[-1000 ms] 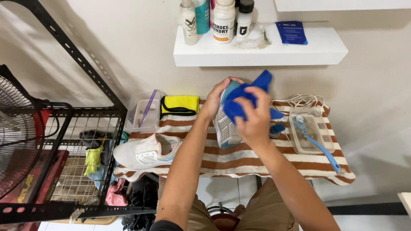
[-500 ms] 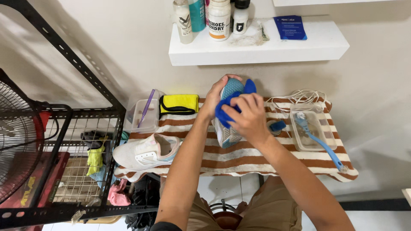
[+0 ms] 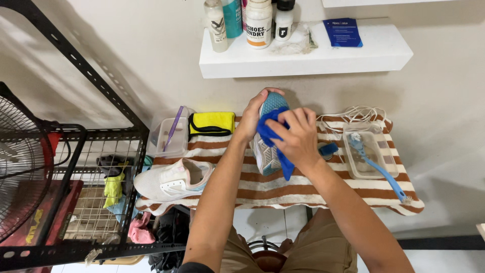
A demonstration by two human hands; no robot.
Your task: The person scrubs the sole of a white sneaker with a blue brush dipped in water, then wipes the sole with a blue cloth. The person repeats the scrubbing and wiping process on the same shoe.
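Note:
My left hand (image 3: 254, 115) grips the toe end of a white sneaker (image 3: 264, 153) turned sole-up, its sole white and light blue. My right hand (image 3: 297, 137) presses a bunched blue cloth (image 3: 275, 141) against that sole. Both hands hover over a brown-and-white striped towel (image 3: 303, 187) spread on a small table. The matching white sneaker (image 3: 174, 180) lies on its side at the towel's left end.
A clear tray (image 3: 366, 151) with a blue-handled brush (image 3: 379, 169) and white laces (image 3: 351, 115) sits on the right. A yellow cloth (image 3: 212, 123) and a clear container (image 3: 171, 136) lie at the left. Bottles (image 3: 258, 23) stand on a white shelf (image 3: 303, 58). A black wire rack (image 3: 86, 192) and a fan (image 3: 22, 167) are at far left.
My right hand has pulled the blue cloth down from the toe toward the middle of the sole. The cloth is more bunched under my fingers. My left hand keeps its hold.

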